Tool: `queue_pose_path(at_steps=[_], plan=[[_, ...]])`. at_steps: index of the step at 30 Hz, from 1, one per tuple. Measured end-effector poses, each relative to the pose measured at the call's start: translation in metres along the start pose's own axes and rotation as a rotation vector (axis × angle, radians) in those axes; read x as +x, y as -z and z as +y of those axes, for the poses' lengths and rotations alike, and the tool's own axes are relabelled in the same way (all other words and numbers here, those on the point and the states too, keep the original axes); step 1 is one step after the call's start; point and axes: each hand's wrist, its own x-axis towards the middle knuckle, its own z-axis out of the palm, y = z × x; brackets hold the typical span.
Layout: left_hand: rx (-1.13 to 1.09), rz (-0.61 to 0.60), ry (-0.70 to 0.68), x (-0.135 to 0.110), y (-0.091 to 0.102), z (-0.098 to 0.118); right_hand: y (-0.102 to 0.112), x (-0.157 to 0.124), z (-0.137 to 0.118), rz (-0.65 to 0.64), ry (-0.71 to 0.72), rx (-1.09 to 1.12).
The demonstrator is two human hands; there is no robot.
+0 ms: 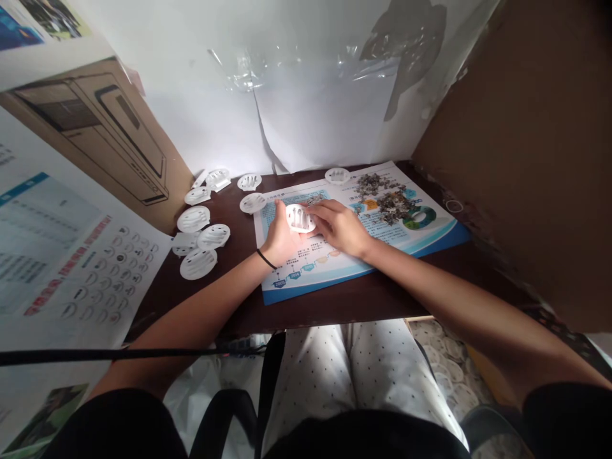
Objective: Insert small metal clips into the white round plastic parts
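Over the glossy printed sheet [315,274], left hand [282,239] clenched around a white slotted plastic piece [300,218], part of its rim hidden behind the fingers; right hand [339,226] with fingers laid against that piece's far edge, its grip hard to make out. Left of the sheet, more white slotted pieces [197,263] scattered on the dark brown worktop [335,306]. On the sheet's far half, a heap of small grey-brown scraps [382,197], too small to identify. Below the sheet, past the worktop's edge, dotted white trousers [354,376]; right of those, pale discs [444,363], dim and partly cut off. Right of the sheet, a brown cardboard panel [511,146]; left of it, a printed poster [62,255] and a printed carton [100,134].
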Motion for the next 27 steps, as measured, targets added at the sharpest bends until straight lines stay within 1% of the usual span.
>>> queue_pose_path(at_steps=[2,5,10,14,17,18,20,22,23,24,27], plan=[[-0.003,0.015,-0.006,0.000,0.000,-0.002,0.000,0.000,-0.002,-0.025,-0.023,-0.019],[0.000,0.036,-0.053,0.000,0.001,-0.005,-0.001,0.000,-0.006,-0.054,-0.059,-0.008],[0.034,0.047,-0.109,-0.001,0.004,-0.009,-0.006,0.001,-0.008,-0.031,-0.065,0.016],[0.034,0.059,-0.112,-0.001,0.004,-0.010,-0.009,0.002,-0.006,-0.053,-0.062,-0.011],[0.028,0.057,-0.083,-0.001,0.003,-0.006,-0.005,0.002,-0.007,-0.067,-0.041,-0.013],[0.024,0.040,-0.056,-0.001,0.002,-0.004,-0.002,0.003,-0.007,-0.056,-0.023,-0.014],[0.019,-0.007,-0.005,-0.001,0.001,0.003,0.004,0.004,-0.006,0.017,0.004,-0.046],[0.034,-0.041,0.019,-0.001,0.001,0.012,0.009,0.005,-0.004,0.096,-0.002,-0.109],[0.053,-0.043,0.024,0.000,0.002,0.016,0.011,0.005,-0.003,0.103,-0.016,-0.144],[0.078,-0.035,0.029,0.000,0.004,0.019,0.012,0.004,-0.001,0.079,-0.033,-0.173],[0.160,-0.003,0.060,0.005,0.009,0.028,0.011,0.002,0.003,-0.092,-0.042,-0.238]])
